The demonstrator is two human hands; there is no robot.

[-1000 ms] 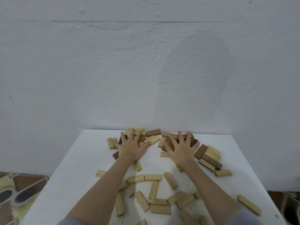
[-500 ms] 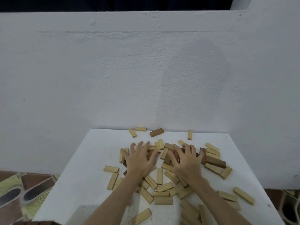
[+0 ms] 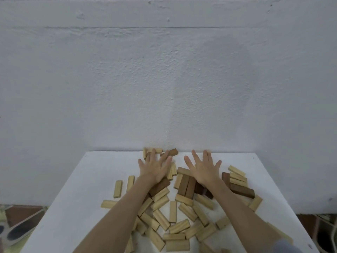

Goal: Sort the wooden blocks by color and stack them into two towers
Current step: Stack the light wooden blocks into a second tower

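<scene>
Many light wooden blocks [image 3: 169, 211] lie scattered over the white table [image 3: 78, 194], with several dark brown blocks [image 3: 187, 186] mixed in near the middle. My left hand [image 3: 155, 167] is spread flat, fingers straight, over blocks near the table's far edge. A dark block [image 3: 173, 152] lies just beyond its fingertips. My right hand [image 3: 203, 168] is also spread flat, fingers apart, reaching toward the far edge beside the dark cluster. Another dark block [image 3: 241, 190] lies to its right among light ones. No tower stands.
A white wall [image 3: 164, 88] rises directly behind the table's far edge. Patterned floor [image 3: 16, 225] shows at the lower left and right of the table. Blocks reach close to the table's near edge.
Both hands have slid forward toward the far edge of the table, still spread flat. The blocks under and around them have shifted and spread.
</scene>
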